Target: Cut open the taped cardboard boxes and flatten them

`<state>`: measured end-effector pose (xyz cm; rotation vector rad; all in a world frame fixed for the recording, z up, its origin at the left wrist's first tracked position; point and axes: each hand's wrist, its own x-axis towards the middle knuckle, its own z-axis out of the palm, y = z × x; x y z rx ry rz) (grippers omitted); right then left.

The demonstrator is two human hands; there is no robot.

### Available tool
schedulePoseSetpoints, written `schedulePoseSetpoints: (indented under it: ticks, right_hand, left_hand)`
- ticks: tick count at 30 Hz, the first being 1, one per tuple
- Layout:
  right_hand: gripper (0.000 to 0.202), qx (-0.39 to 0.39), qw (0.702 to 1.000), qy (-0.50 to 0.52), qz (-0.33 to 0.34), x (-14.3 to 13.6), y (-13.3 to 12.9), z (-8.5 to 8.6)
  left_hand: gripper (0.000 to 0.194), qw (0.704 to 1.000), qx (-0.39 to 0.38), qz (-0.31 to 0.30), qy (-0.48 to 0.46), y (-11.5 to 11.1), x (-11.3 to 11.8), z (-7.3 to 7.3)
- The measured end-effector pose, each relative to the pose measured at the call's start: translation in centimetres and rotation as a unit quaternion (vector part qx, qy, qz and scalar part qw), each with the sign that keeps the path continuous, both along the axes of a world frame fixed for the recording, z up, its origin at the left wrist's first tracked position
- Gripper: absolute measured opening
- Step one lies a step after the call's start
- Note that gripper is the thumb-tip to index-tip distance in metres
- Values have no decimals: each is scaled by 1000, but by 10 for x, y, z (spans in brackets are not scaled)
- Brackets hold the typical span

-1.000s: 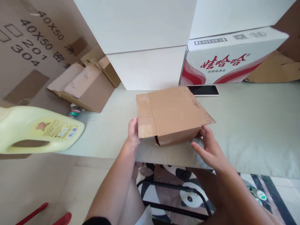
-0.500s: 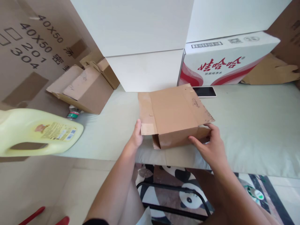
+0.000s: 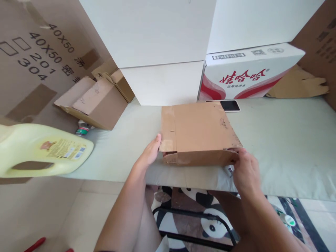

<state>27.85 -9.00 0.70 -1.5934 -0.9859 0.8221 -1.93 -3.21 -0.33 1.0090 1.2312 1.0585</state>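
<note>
A flattish brown cardboard box point(image 3: 198, 127) lies on the pale green covered surface in front of me, its upper face towards me. At the left side, my left hand point(image 3: 152, 150) grips the flap edge, thumb up, with the other fingers mostly hidden. My right hand point(image 3: 246, 168) is closed on the flap at the near right corner, fingers bent in towards the opening. The near left corner has a gap between its flaps. Just below the right hand shows a small shiny thing point(image 3: 230, 170), too small to name.
Behind the box lies a phone point(image 3: 231, 105), partly covered by it. White cartons point(image 3: 162, 84) and a red-and-white carton point(image 3: 241, 77) stand at the back. To the left are an open cardboard box point(image 3: 102, 101) and a pale yellow jug point(image 3: 65, 150). A black metal frame point(image 3: 189, 213) is below.
The box's raised flaps have come down flatter and its right part has shifted right. My right hand has moved from spread fingers at the front edge to a closed grip on the right corner.
</note>
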Motion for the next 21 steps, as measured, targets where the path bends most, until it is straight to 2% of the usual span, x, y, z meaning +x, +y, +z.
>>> schedulePoseSetpoints:
  ticks: [3, 5, 8, 11, 13, 18, 19, 21]
  right_hand:
    - [38, -22, 999, 45, -21, -2, -3, 2]
    - [33, -18, 997, 80, -14, -2, -5, 0]
    - [34, -14, 995, 90, -28, 0, -8, -5]
    - [34, -13, 998, 41, -43, 1, -7, -8]
    - [32, -19, 998, 22, -50, -1, -5, -6]
    - [28, -29, 994, 32, -98, -9, -5, -1]
    - [27, -19, 994, 24, -106, -9, -6, -2]
    - [27, 19, 993, 18, -113, -7, -9, -4]
  left_hand:
    - [56, 995, -66, -44, -64, -1, -1, 2]
    - [49, 992, -68, -27, -105, 1, 0, 4]
    - [30, 993, -23, 19, -118, 9, 4, 8]
    - [41, 998, 42, 36, -37, 16, 12, 10]
    - [46, 996, 78, 20, 24, 17, 16, 11]
    - [42, 987, 36, -132, 84, 12, 20, 12]
    - [42, 985, 45, -131, 101, 12, 19, 10]
    - [47, 982, 109, -61, 142, 13, 16, 5]
